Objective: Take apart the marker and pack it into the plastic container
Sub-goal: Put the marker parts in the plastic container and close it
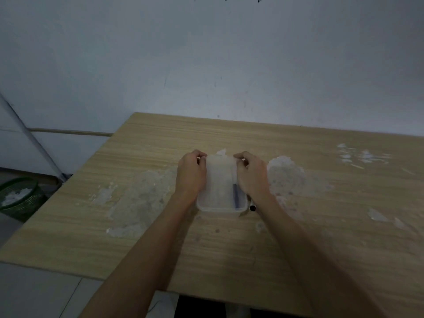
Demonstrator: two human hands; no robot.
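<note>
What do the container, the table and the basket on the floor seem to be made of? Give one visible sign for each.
Container: clear, slightly frosted plastic; a dark marker part shows through its wall.
Table: matt wood-look board, probably laminate; printed straight grain, with whitish worn patches.
Basket: likely green plastic; open lattice wall, though small and dim.

Wooden table [160, 226], surface scuffed with pale worn patches [284, 177] left and right of the fingers. Grey wall [206, 53] beyond them. Green basket [19, 198] on floor, far left of the fingers, white scraps inside.
</note>
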